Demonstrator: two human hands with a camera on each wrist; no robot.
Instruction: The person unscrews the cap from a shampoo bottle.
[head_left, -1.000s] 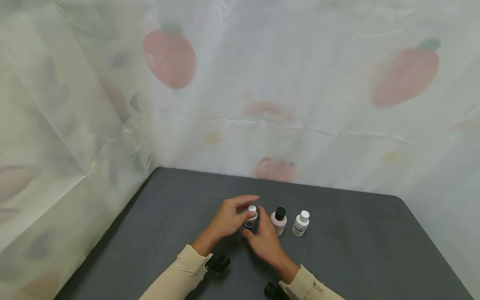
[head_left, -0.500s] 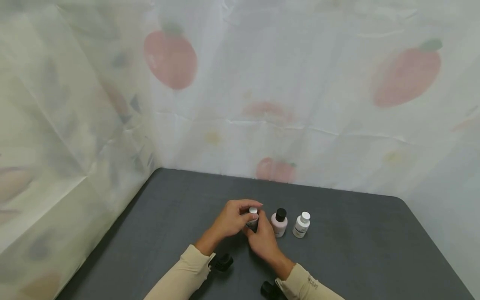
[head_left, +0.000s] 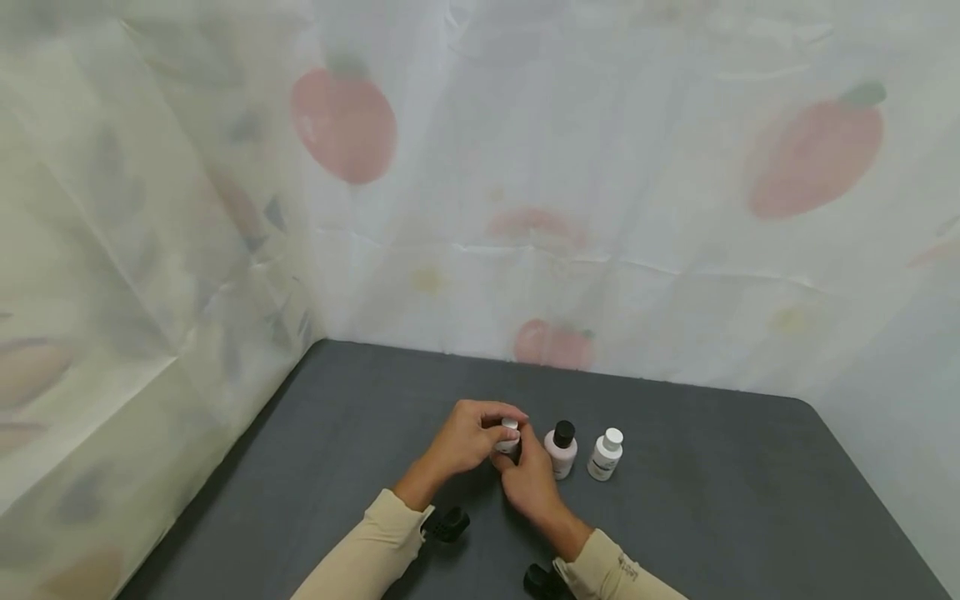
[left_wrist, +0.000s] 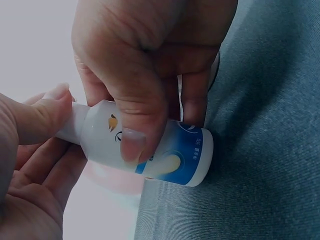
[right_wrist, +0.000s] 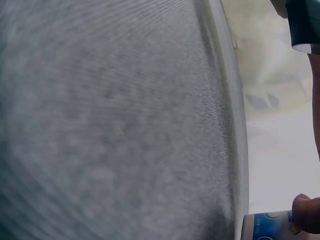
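Works before a pale curtain (head_left: 465,167), printed with faded red fruit and creased along the back and the left side. Reaches forward over a dark grey table (head_left: 720,467), rounded at both far corners. Wears cream sleeves (head_left: 360,546) on both arms.

Grips a white-and-blue bottle (left_wrist: 172,142) round its body with the right hand (head_left: 531,475), thumb laid across the printed front, fingers bent behind. Pinches the white cap (left_wrist: 75,125) of that bottle with the left hand (head_left: 459,442), thumb on one side, fingers curled on the other. Has it close to upright, left of two more bottles, well inside the table's edges (cannot tell base resting on the table from base lifted just above it).

Has a pinkish bottle (head_left: 561,456) standing just beside the right hand, then, farther right, a white bottle (head_left: 602,462), also upright and apart from its neighbour. Wears black devices (head_left: 453,523) at both wrists.

Shows a black cap (head_left: 564,432) on the pinkish bottle and a white lid (head_left: 612,437) on the last one. Shows, smallest of all, a yellow oval (left_wrist: 171,164) and an orange mark (left_wrist: 112,122) on the held bottle.
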